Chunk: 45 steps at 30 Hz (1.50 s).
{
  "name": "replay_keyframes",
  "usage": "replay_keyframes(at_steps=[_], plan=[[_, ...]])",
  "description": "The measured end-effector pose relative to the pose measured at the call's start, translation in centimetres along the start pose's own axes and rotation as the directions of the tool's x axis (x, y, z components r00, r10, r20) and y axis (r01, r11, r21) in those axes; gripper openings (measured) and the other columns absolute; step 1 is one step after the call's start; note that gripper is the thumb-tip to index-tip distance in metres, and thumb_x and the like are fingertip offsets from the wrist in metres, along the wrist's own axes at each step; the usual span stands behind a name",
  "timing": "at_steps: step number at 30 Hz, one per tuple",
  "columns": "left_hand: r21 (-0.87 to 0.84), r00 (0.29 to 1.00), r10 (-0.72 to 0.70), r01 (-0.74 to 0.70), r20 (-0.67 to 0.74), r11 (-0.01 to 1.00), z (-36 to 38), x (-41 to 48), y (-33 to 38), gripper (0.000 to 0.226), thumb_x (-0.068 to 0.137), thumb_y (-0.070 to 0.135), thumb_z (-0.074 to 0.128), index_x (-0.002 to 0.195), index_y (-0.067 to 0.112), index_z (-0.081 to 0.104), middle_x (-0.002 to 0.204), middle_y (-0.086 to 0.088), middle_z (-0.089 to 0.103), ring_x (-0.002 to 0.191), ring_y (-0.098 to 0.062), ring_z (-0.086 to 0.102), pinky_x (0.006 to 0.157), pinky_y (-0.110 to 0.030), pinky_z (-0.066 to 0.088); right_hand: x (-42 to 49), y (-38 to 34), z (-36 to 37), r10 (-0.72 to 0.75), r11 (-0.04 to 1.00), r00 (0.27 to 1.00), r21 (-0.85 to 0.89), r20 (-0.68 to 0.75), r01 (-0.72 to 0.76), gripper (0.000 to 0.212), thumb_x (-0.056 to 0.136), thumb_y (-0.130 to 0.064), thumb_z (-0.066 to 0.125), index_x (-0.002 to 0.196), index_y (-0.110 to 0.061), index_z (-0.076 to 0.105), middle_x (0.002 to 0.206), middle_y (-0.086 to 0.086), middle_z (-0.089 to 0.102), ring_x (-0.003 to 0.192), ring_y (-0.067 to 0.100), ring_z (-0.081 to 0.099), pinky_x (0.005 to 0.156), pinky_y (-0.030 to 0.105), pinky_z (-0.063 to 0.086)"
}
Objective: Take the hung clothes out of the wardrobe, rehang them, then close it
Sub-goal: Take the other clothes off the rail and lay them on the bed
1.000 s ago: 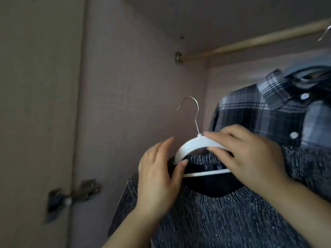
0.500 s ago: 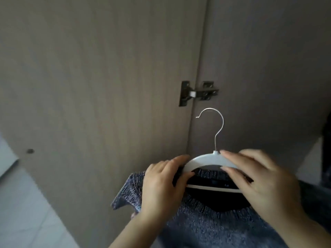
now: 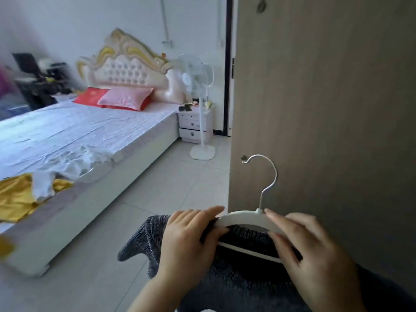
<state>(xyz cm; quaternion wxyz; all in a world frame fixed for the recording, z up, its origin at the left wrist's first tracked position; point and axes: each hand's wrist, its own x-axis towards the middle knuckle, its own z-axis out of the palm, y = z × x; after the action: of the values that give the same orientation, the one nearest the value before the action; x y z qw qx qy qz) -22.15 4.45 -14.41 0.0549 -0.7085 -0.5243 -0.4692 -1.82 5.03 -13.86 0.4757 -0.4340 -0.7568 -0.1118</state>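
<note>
Nearest the camera, the left hand (image 3: 189,239) is curled over the left shoulder of a white hanger (image 3: 243,217). Its fingers lie across the top and its thumb is tucked under, gripping the hanger together with the knit bunched there. The right hand (image 3: 315,251) holds the hanger's right arm, with the forefinger laid along the top curve and the other fingers bent down toward the lower bar. This hand is slightly blurred.

A dark grey knitted sweater (image 3: 236,284) is draped on the hanger, its neckline sitting inside the curve and one shoulder sticking out to the left of the left hand. The hanger's metal hook (image 3: 260,202) stands upright and free, catching on nothing. Hanger and sweater are outside the wardrobe, held low in front of the open wardrobe door (image 3: 326,109), whose brown wood-grain panel fills the right side of the view.

Below and to the left is a pale tiled floor (image 3: 157,199). Beyond it stands a bed (image 3: 78,131) with a wrinkled white sheet; a yellow garment (image 3: 15,199) and a white garment (image 3: 45,183) lie crumpled at its near corner. At the far end a pink pillow (image 3: 126,97) overlaps a red pillow (image 3: 90,95) beneath a tufted cream-and-gold headboard (image 3: 128,68). A white pedestal fan (image 3: 198,74) stands beside a white nightstand (image 3: 191,123), right of the bed. Dark furniture at the far left is too blurred to make out.
</note>
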Motion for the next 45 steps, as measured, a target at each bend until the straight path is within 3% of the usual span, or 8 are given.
replay_keyframes(at_steps=[3,7,11,13,21,39,45], plan=[[0.081,0.994,-0.097,0.101,-0.046,0.992,-4.7,-0.9,-5.8,0.026,0.076,0.039,0.059,0.099,0.027,0.064,0.076,0.013,0.066,0.075,-0.003,0.054,0.076,-0.016,0.036,1.6,-4.9,5.9,-0.022,0.997,0.997,0.073,0.067,0.017,0.031,0.085,-0.035,0.049,0.116,-0.037,0.055,0.102,-0.009,0.052,0.076,0.017,0.055,0.064,0.027,0.040],[0.187,0.965,-0.236,0.254,-0.116,0.949,-10.5,-2.1,-13.3,0.031,0.073,0.041,0.059,0.092,0.021,0.071,0.076,0.012,0.068,0.078,-0.005,0.055,0.076,-0.016,0.035,4.0,-11.0,13.6,-0.170,0.972,0.971,0.193,0.169,0.137,0.034,0.083,-0.031,0.053,0.115,-0.031,0.066,0.089,-0.005,0.059,0.059,0.014,0.058,0.051,0.025,0.048],[0.229,0.913,-0.361,0.400,-0.192,0.888,-15.0,-2.9,-20.2,0.029,0.064,0.035,0.071,0.090,0.023,0.072,0.078,0.015,0.069,0.078,-0.005,0.057,0.076,-0.016,0.034,6.3,-16.4,21.0,-0.250,0.941,0.939,0.288,0.236,0.178,0.042,0.076,-0.020,0.075,0.116,-0.028,0.065,0.084,-0.005,0.061,0.057,0.007,0.054,0.045,0.020,0.046],[0.238,0.890,-0.396,0.445,-0.226,0.863,-16.9,-3.0,-23.2,0.029,0.063,0.033,0.072,0.090,0.024,0.071,0.078,0.016,0.069,0.074,-0.002,0.059,0.076,-0.015,0.034,7.5,-18.7,24.3,-0.281,0.921,0.922,0.345,0.267,0.180,0.051,0.066,-0.015,0.077,0.115,-0.024,0.067,0.084,-0.004,0.061,0.056,0.005,0.053,0.047,0.015,0.043],[0.342,0.839,-0.448,0.538,-0.310,0.771,-20.7,-2.2,-33.3,0.024,0.068,0.030,0.071,0.091,0.025,0.071,0.082,0.016,0.070,0.074,-0.007,0.065,0.076,-0.015,0.035,12.1,-24.3,36.2,-0.377,0.846,0.861,0.505,0.342,0.171,0.056,0.062,-0.007,0.083,0.115,-0.022,0.067,0.084,-0.004,0.061,0.049,0.005,0.050,0.041,0.017,0.045],[0.347,0.672,-0.493,0.724,-0.553,0.597,-21.9,9.7,-58.6,0.023,0.066,0.027,0.071,0.089,0.026,0.072,0.081,0.016,0.070,0.075,-0.004,0.064,0.075,-0.015,0.034,28.4,-29.9,66.5,-0.567,0.698,0.781,0.656,0.261,0.287,0.054,0.065,-0.009,0.082,0.113,-0.026,0.068,0.087,-0.005,0.063,0.057,0.009,0.053,0.048,0.015,0.037],[0.321,0.631,-0.516,0.758,-0.578,0.568,-23.6,12.1,-68.8,0.028,0.064,0.025,0.077,0.091,0.027,0.072,0.079,0.015,0.070,0.072,-0.004,0.061,0.071,-0.019,0.040,32.0,-33.8,77.0,-0.582,0.676,0.779,0.671,0.234,0.303,0.055,0.061,-0.007,0.084,0.111,-0.025,0.069,0.087,-0.005,0.064,0.057,0.014,0.058,0.047,0.023,0.047]])
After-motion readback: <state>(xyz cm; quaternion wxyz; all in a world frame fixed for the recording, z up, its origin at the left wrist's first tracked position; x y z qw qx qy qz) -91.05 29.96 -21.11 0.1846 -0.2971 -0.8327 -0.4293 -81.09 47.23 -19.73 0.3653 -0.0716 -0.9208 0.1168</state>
